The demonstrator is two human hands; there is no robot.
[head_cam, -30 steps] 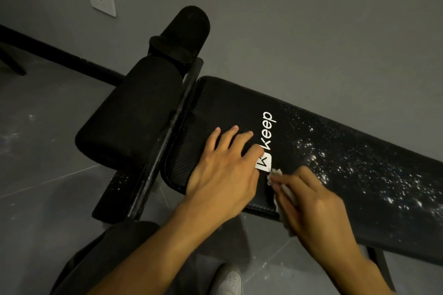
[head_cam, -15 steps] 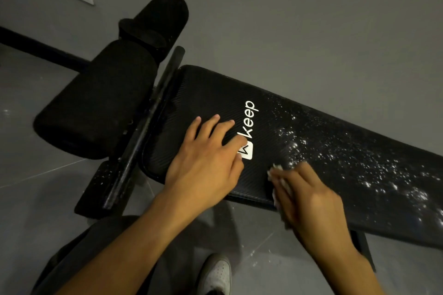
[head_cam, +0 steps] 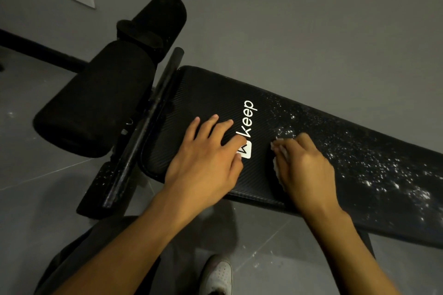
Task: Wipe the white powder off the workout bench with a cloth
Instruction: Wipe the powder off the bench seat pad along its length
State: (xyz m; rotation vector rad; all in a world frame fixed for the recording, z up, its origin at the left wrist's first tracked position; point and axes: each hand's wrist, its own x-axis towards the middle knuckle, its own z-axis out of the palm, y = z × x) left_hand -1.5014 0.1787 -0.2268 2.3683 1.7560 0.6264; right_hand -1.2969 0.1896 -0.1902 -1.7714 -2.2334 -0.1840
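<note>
The left grip (head_cam: 206, 163) lies flat on the counter (head_cam: 203, 93), fingers straight and spread. Its forefinger and thumb cover part of the white square of the "keep" logo (head_cam: 249, 117), the same spot as in both earlier frames.

The right grip (head_cam: 304, 167) has its fingers curled over the white cloth (head_cam: 276, 165) and presses it onto the pad; only a crumpled edge of the cloth shows, at the fingertips and along the side of the grip facing the logo. A second ago the cloth lay just beside the logo square at the near edge of the pad. Now it lies apart from the logo and further across the pad, away from the person, with its fingertips touching a small heaped clump at the logo end of the white powder (head_cam: 374, 163). From there the powder is scattered along the pad to the right edge of the view. The stretch of pad between the logo and the cloth looks dark and free of specks.

A black foam roller (head_cam: 96, 100) sits at the counter's left end. A white shoe (head_cam: 219, 275) stands on the grey floor (head_cam: 36, 199) below.
</note>
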